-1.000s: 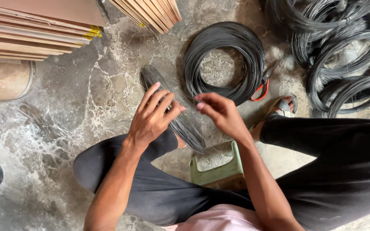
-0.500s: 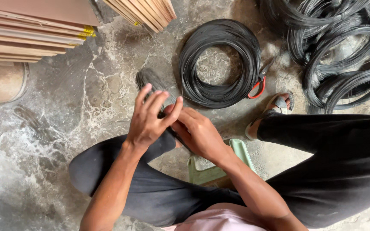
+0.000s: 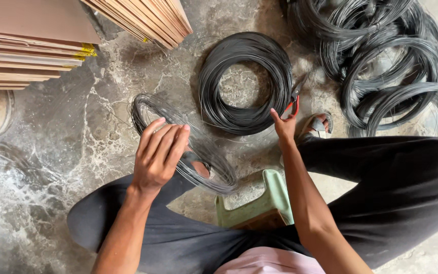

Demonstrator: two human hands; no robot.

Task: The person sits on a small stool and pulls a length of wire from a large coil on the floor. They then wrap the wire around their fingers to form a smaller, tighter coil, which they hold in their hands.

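Now the right hand point(image 3: 285, 127) has moved away to the red cutters point(image 3: 294, 100), fingers reaching, not gripping. Big wire rolls point(image 3: 244, 83) lie above. Mid-frame, the left hand point(image 3: 158, 155) grasps the small wire loop point(image 3: 178, 139). It looks light and springy; hold its rim.

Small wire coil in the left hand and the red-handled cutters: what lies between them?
The big black wire coil lying flat on the floor, per the head view.

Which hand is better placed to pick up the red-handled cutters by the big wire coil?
Right. The right hand is stretched out beside the red-handled cutters, fingertips nearly on the handles. The left hand rests on the small wire coil, farther off.
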